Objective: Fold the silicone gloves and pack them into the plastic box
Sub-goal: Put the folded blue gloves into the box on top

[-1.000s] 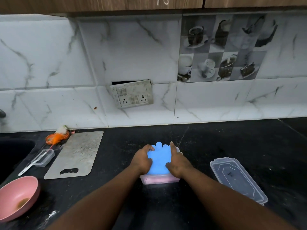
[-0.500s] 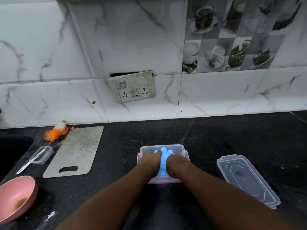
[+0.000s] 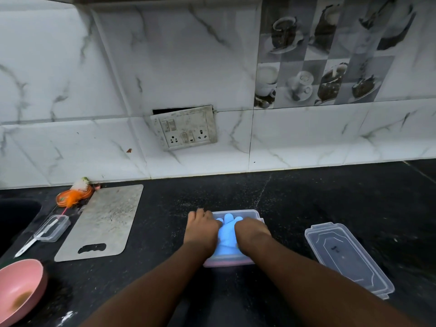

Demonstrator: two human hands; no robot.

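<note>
While both hands press down into one clear plastic box (image 3: 245,212) on the black counter (image 3: 330,197), one blue silicone glove (image 3: 227,234) shows between them, its finger tips pointing toward the wall; a pink layer lies along the box's near edge, though whether that is a second glove cannot be told. One left hand (image 3: 201,231) lies over the box's left side with fingers curled together, knuckles up, touching the glove's left edge. One right hand (image 3: 252,233) covers the box's right side, its fingers bent down into the box and hidden, so their spread cannot be told. Right of the box, apart from it, lies one clear lid (image 3: 346,258). Left of the box sit one grey cutting board (image 3: 103,220), one small clear case (image 3: 53,227) with a white tool, one pink bowl (image 3: 18,289) and one orange scrubber (image 3: 73,197). Behind the box, on the wall, hangs one switch plate (image 3: 185,127).
</note>
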